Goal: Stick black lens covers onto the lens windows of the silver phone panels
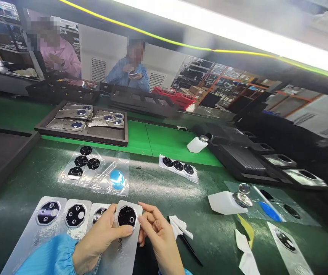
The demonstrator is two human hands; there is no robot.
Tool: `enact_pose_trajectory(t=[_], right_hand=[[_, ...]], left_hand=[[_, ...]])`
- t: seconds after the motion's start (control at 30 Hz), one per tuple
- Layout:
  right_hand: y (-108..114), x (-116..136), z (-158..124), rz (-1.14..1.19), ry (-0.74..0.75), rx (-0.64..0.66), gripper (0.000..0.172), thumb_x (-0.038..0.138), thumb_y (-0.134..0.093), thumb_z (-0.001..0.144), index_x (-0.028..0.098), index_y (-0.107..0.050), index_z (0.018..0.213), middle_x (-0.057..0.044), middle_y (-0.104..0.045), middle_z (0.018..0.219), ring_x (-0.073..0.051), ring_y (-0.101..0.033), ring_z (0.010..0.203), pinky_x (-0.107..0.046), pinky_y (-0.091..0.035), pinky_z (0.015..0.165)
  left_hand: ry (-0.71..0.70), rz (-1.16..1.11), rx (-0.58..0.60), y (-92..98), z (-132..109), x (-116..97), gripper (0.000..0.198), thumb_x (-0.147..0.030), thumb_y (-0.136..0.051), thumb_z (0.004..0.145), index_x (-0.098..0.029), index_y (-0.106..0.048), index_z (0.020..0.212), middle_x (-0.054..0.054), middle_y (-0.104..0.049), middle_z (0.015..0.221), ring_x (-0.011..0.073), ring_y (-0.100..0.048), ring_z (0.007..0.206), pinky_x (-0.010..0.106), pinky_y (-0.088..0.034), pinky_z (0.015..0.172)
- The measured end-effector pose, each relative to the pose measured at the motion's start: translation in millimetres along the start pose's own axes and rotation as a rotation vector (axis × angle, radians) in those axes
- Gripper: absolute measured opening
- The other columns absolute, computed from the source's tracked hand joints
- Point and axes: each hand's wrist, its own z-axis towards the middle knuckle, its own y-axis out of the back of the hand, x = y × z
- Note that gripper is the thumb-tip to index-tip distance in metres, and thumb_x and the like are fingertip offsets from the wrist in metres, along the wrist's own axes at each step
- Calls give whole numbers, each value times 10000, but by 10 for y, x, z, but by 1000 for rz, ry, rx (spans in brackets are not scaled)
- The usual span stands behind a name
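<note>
My left hand (101, 233) grips a silver phone back cover (127, 244), its thumb pressed near the octagonal black camera lens plate (127, 216) at the top. At the cover's upper right edge, the thumb and fingers of my right hand (159, 235) pinch it. To the left, another silver back cover (35, 244) with a similar lens plate (48, 213) lies flat. Beside it is a cover with a lens plate (76, 215), and one more (97, 214) is partly hidden by my left hand. A crumpled white cloth (178, 226) and black tweezers-like tool (191, 250) lie right of my right hand.
Behind are a plastic sheet with lens plates (93, 164), a strip of lens plates (178, 165) and a dark tray (125, 139) of phone parts. White bottles (224, 203) (196, 145), another cover (290, 252) and black trays (238, 162) stand right. Two people sit beyond.
</note>
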Motion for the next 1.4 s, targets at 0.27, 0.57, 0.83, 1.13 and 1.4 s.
enact_pose_trajectory(t=[0.27,0.57,0.83,1.13,1.4], right_hand=[[-22,76,-47,15,7,-29,486,537,-717,820,166,-578,1102,68,-544,583,-93,-509,454,-222,-422,457],[-50,98,-64,73,-9,-48,502,537,-745,790,168,-555,1072,84,-533,546,-87,-493,439,-210,-434,431],[-60,112,-75,83,17,-39,488,550,-733,797,181,-538,1049,84,-547,547,-85,-503,423,-210,-446,428],[-120,137,-127,55,58,-18,436,519,-709,836,190,-542,1068,70,-553,620,-93,-540,466,-228,-461,467],[-136,155,-197,41,87,-30,377,490,-651,896,196,-541,1104,58,-580,604,-104,-545,496,-234,-457,513]], left_hand=[[28,-62,47,-1,-6,-25,475,-330,-796,747,-180,-561,1131,55,-720,903,229,-665,883,314,-460,770],[73,-144,126,-84,-48,-178,343,-285,-787,744,-149,-621,1012,66,-755,819,210,-699,805,299,-481,773],[97,-152,116,-96,-80,-181,236,-202,-715,792,-155,-596,991,49,-732,776,176,-671,742,266,-455,672],[6,-147,204,-48,-57,-131,260,-249,-727,837,-138,-577,1017,59,-712,781,169,-652,749,249,-434,672],[-26,-111,226,-16,-45,-93,247,-263,-694,878,-137,-554,1036,72,-696,779,167,-626,723,250,-413,638]])
